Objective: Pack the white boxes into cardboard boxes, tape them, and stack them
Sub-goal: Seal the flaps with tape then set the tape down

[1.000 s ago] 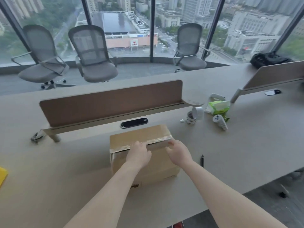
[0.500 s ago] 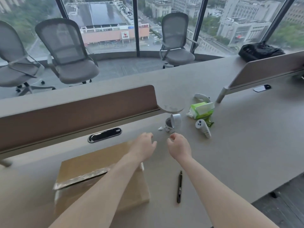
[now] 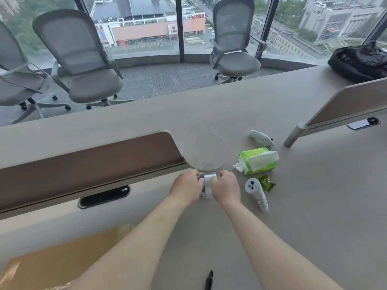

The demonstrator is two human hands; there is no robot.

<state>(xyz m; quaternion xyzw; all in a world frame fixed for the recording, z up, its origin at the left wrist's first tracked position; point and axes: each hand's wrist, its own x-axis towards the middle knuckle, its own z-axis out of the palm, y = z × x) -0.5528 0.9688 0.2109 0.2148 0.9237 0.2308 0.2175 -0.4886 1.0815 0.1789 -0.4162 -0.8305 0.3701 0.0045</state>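
Note:
A roll of clear tape (image 3: pixel 208 185) stands on edge on the grey table (image 3: pixel 314 206), just in front of the end of the brown divider. My left hand (image 3: pixel 185 187) grips the roll from its left side, and my right hand (image 3: pixel 225 188) grips it from the right. The closed cardboard box (image 3: pixel 54 258), with shiny tape along its top, lies at the lower left near me, partly cut off by the frame and partly behind my left forearm. No white boxes are in view.
A green tissue pack (image 3: pixel 256 161), a small green packet (image 3: pixel 267 183) and two white controllers (image 3: pixel 257 194) (image 3: pixel 260 138) lie right of the tape. A black pen (image 3: pixel 209 280) lies near the front edge. The brown divider (image 3: pixel 88 166) stands to the left; a black bag (image 3: pixel 360 61) sits far right.
Both hands left the top of the cardboard box, reached forward and right, and closed on the tape roll. The view swung right, so the box now sits at lower left.

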